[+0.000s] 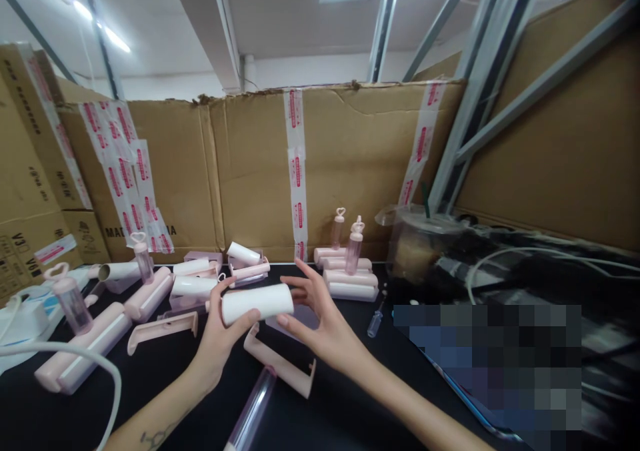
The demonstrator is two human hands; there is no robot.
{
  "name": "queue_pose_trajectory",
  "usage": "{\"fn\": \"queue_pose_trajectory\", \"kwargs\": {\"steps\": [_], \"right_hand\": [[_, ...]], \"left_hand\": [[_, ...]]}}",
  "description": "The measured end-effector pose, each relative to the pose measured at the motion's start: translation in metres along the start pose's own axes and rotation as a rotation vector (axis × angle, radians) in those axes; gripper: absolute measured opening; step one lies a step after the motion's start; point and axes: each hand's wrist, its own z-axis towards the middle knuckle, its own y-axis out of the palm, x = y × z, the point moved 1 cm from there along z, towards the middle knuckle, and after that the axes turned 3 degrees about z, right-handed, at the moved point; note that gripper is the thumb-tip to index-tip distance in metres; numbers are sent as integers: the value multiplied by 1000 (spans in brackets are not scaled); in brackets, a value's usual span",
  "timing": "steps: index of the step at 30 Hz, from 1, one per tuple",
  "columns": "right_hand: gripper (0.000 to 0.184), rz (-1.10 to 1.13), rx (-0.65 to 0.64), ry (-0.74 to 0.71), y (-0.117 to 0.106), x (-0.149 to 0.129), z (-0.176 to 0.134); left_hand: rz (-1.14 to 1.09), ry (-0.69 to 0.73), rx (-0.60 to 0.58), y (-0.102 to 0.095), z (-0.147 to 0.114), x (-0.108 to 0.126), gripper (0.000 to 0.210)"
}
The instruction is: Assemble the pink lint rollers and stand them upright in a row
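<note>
The left hand grasps the white roll near one end, thumb along its near side; the right hand has its fingers spread and partly curled at the other end, though whether they touch it I cannot tell. The roll hangs above the worktop, so a slack left grip with no firm support opposite could drop it onto the pink bracket below. A clear tube lies nearer the person, where a straying forearm might knock it; a screwdriver lies to the right.
</note>
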Motion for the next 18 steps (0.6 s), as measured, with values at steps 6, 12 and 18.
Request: {"fn": "queue_pose_trajectory", "kwargs": {"steps": [6, 12, 18], "right_hand": [[37, -177, -68, 140, -46, 2, 13], [39, -101, 79, 178, -64, -2, 17], [38, -18, 29, 188, -56, -12, 12]], "left_hand": [[438, -90, -419, -6, 4, -20, 82], [782, -105, -488, -12, 9, -29, 47], [106, -295, -524, -4, 11, -8, 55]]}}
